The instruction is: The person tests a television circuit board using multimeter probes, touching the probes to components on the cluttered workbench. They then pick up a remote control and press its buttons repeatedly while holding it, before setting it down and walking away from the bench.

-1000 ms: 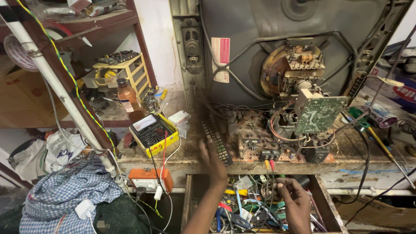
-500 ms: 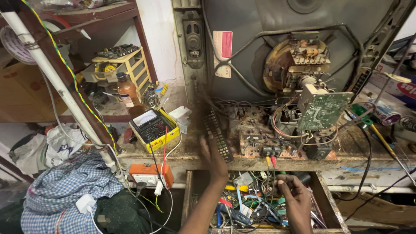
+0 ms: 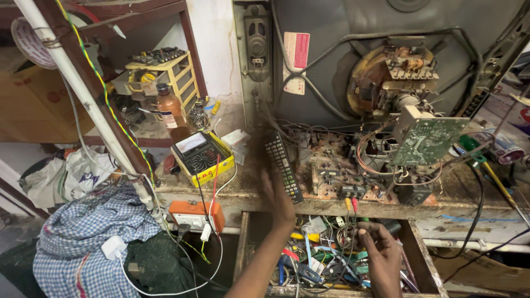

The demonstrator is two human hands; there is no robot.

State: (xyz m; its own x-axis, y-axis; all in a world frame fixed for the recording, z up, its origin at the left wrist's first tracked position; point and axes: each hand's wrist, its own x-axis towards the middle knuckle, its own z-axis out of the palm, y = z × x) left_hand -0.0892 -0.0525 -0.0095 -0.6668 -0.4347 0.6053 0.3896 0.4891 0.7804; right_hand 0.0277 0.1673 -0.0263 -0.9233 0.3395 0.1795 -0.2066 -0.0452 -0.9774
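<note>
My left hand (image 3: 277,200) reaches up from the open drawer (image 3: 240,248) to the bench edge and grips the lower end of a black remote control (image 3: 281,160), which lies slanted on the wooden bench (image 3: 243,193). My right hand (image 3: 381,256) is down in the drawer, fingers curled over a tangle of coloured wires and tools (image 3: 320,259); whether it holds anything I cannot tell. Red and yellow plugs (image 3: 351,205) hang just above it.
An opened tube television (image 3: 397,60) stands at the back, with its brown chassis board (image 3: 331,165) and a green circuit board (image 3: 428,140) pulled out. A yellow-cased multimeter (image 3: 197,155), a brown bottle (image 3: 165,107), an orange power strip (image 3: 196,216) and a checked cloth (image 3: 94,232) lie left.
My left hand and the remote control were blurred with motion and now show sharply at the bench edge. The view has shifted slightly. My right hand stays in the drawer.
</note>
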